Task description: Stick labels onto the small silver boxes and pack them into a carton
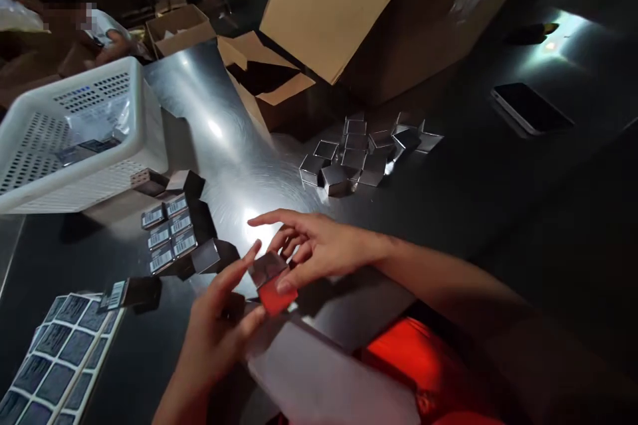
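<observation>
A small silver box with a red face sits low over the steel table, pinched between both hands. The left hand grips it with thumb and fingers; the right hand presses its thumb on it, other fingers spread. Barcode-labelled boxes lie just left, print unreadable. A white basket holds a plastic bag.

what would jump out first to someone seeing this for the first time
The left hand and right hand meet near the middle of the metal table, both gripping a small silver box with a red face. Behind them lies a cluster of unlabelled silver boxes, and to the left a row of barcode-labelled boxes below a white perforated basket. A large open cardboard carton looms at the back.
</observation>
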### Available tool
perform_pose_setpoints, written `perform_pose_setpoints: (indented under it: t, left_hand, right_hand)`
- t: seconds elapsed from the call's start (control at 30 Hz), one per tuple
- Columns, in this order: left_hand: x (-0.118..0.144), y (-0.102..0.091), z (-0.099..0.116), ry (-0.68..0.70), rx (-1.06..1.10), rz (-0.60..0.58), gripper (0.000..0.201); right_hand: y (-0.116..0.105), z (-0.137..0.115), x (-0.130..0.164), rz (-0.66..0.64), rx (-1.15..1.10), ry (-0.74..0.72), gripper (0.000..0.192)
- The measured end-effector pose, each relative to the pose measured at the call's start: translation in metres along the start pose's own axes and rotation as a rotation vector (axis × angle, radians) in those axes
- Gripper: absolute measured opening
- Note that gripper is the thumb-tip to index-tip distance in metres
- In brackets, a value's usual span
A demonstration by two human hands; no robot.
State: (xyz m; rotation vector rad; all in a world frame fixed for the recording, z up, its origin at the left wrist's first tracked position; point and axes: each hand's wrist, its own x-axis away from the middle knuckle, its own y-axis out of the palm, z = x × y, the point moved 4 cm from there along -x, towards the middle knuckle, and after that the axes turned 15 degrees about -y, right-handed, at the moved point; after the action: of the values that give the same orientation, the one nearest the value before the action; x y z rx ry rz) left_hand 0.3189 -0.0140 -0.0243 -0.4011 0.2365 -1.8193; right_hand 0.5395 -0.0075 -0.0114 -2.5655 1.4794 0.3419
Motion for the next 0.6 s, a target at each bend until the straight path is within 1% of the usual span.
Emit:
perform_pose_setpoints:
  t: [0.03, 0.1, 0.13, 0.17, 0.2, 0.23, 0.27, 0.3, 0.33, 0.37, 0.4, 0.43, 0.47, 0.5, 0.53, 0.57, 0.6]
  left_hand:
    - [-0.001, -0.002, 0.000, -0.031, -0.013, 0.038, 0.067]
    - [-0.004, -0.008, 0.005, -0.021, -0.036, 0.136, 0.073]
    - [-0.004, -0.011, 0.008, 0.001, -0.037, 0.210, 0.071]
    - [-0.004, -0.013, 0.010, 0.028, -0.025, 0.271, 0.066]
    - [-0.004, -0.015, 0.013, 0.068, -0.005, 0.318, 0.062]
    - [-0.003, -0.018, 0.015, 0.122, 0.013, 0.395, 0.056]
    - [-0.002, -0.020, 0.017, 0.171, 0.025, 0.449, 0.051]
    - [-0.001, -0.022, 0.018, 0.233, 0.051, 0.492, 0.046]
    - [0.001, -0.024, 0.020, 0.304, 0.075, 0.538, 0.041]
    - [0.003, -0.028, 0.022, 0.367, 0.104, 0.587, 0.036]
    - [0.005, -0.032, 0.023, 0.401, 0.133, 0.634, 0.034]
    - [0.005, -0.038, 0.024, 0.390, 0.165, 0.665, 0.035]
    - [0.003, -0.043, 0.024, 0.316, 0.203, 0.648, 0.041]
    - [0.001, -0.048, 0.023, 0.199, 0.243, 0.582, 0.050]
    - [-0.001, -0.050, 0.022, 0.067, 0.279, 0.481, 0.062]
    - [0.000, -0.051, 0.021, -0.067, 0.292, 0.345, 0.071]
    - [0.005, -0.050, 0.020, -0.179, 0.280, 0.202, 0.076]
  right_hand:
    - [-0.009, -0.002, -0.002, 0.013, 0.204, -0.068, 0.073]
    - [-0.027, -0.008, -0.003, 0.055, 0.651, -0.160, 0.043]
    - [-0.036, -0.010, -0.003, 0.103, 0.861, -0.172, 0.030]
    - [-0.044, -0.012, -0.003, 0.160, 1.034, -0.152, 0.021]
    - [-0.050, -0.014, -0.002, 0.251, 1.161, -0.117, 0.014]
    - [-0.052, -0.017, -0.002, 0.339, 1.235, -0.103, 0.013]
    - [-0.050, -0.019, -0.001, 0.385, 1.241, -0.110, 0.020]
    - [-0.044, -0.021, -0.002, 0.382, 1.172, -0.133, 0.034]
    - [-0.034, -0.020, -0.003, 0.307, 1.040, -0.148, 0.052]
    - [-0.019, -0.017, -0.005, 0.171, 0.862, -0.138, 0.068]
    - [-0.003, -0.013, -0.005, 0.017, 0.669, -0.097, 0.077]
    - [0.013, -0.008, -0.004, -0.120, 0.497, -0.036, 0.078]
    - [0.027, -0.003, -0.003, -0.199, 0.372, 0.024, 0.072]
    - [0.036, 0.002, -0.002, -0.214, 0.294, 0.071, 0.063]
    - [0.042, 0.007, -0.001, -0.186, 0.246, 0.099, 0.055]
    - [0.046, 0.010, -0.001, -0.136, 0.213, 0.116, 0.050]
    - [0.049, 0.014, -0.001, -0.095, 0.185, 0.133, 0.050]
